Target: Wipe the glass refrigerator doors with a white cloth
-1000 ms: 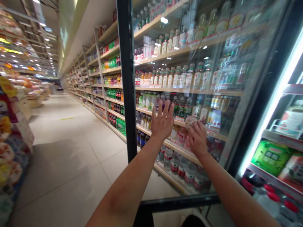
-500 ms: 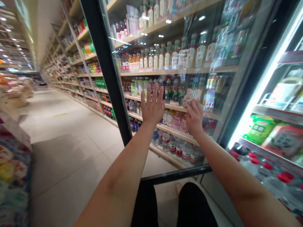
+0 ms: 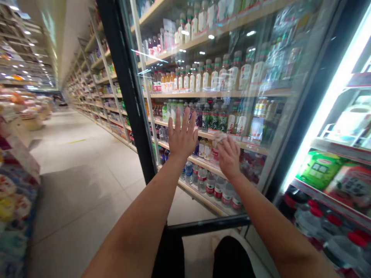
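In front of me stands an open glass door [image 3: 232, 102] with a dark frame [image 3: 125, 88]. Flat on the pane, fingers spread, rests my left hand [image 3: 182, 135]; it holds nothing. To its right, my right hand [image 3: 228, 156] is closed around a crumpled pale cloth [image 3: 220, 139] pressed to the glass. Part of the cloth is hidden under the fingers. Rows of drink bottles [image 3: 216, 73] show through or reflect in the pane behind both hands.
At the right, a lit cooler holds a green package [image 3: 317, 168] and large bottles with red caps [image 3: 333, 220]. The tiled floor [image 3: 95, 181] runs along long shelves [image 3: 101, 77] on the left. A goods display [image 3: 14, 200] stands at the near left edge.
My right hand has moved the cloth left and down across the glass. My left hand stays flat, slightly lower and further left in view. The camera has shifted a little.
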Tool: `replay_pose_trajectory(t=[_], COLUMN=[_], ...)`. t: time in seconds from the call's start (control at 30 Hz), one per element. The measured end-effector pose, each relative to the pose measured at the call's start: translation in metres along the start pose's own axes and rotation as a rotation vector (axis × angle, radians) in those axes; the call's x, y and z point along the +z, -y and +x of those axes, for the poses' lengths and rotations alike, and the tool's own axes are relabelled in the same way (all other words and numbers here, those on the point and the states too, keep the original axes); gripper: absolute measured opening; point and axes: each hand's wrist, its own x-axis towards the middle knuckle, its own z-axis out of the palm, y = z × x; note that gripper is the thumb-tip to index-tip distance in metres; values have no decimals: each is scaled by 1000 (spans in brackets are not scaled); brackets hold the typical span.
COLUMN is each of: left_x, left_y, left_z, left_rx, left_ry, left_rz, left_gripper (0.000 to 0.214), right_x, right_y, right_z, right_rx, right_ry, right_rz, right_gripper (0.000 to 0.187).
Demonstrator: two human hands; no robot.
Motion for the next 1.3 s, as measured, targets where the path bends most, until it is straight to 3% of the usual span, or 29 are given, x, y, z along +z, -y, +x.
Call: replay_pose_trajectory(t=[0.1, 0.17, 0.23, 0.3, 0.4, 0.53, 0.6, 0.67, 0.8, 0.87, 0.97, 1.03, 1.1, 1.2, 1.3], left_x=[0, 1, 0, 0, -1, -2, -3, -3, -4, -3, -3, -2, -2, -1, -1], left_y=[0, 0, 0, 0, 0, -2, -2, -2, -2, -2, -1, -1, 0, 1, 1], left_z=[-1, -1, -1, 0, -1, -2, -2, -2, -2, -2, -3, -3, -4, -5, -6], left_rx=[3, 10, 14, 15, 7, -14, -28, -32, -21, -16, -8, -7, -5, 1, 6], left_ry=[-7, -17, -23, -23, -13, 15, 38, 54, 27, 12, 18, 19, 13, 7, 3], left_rz=[29, 54, 68, 67, 62, 57, 43, 38, 64, 72, 67, 65, 67, 74, 79], left_gripper=[63, 62, 61, 60, 60, 60, 60, 60, 60, 60, 60, 62, 62, 62, 61], right_x=[2, 6, 10, 11, 4, -2, 0, 5, 8, 7, 5, 7, 11, 15, 12], right_y=[-34, -29, -8, 11, 9, -24, -21, -3, 25, 16, -9, -12, -1, 22, 15], right_z=[2, -1, -7, -9, -1, 18, 19, 14, 9, 17, 35, 42, 41, 36, 40], right_rx=[279, 396, 356, 199, 73, 333, 420, 356, 89, 105, 322, 414, 360, 136, 55], right_ry=[-238, -302, -229, -90, 34, -173, -242, -177, 34, -4, -192, -253, -204, -66, -48], right_rz=[15, 5, 2, 34, 67, 52, 54, 68, 105, 96, 75, 67, 65, 79, 76], right_gripper=[43, 45, 46, 45, 46, 45, 47, 47, 46, 45, 45, 47, 47, 42, 41])
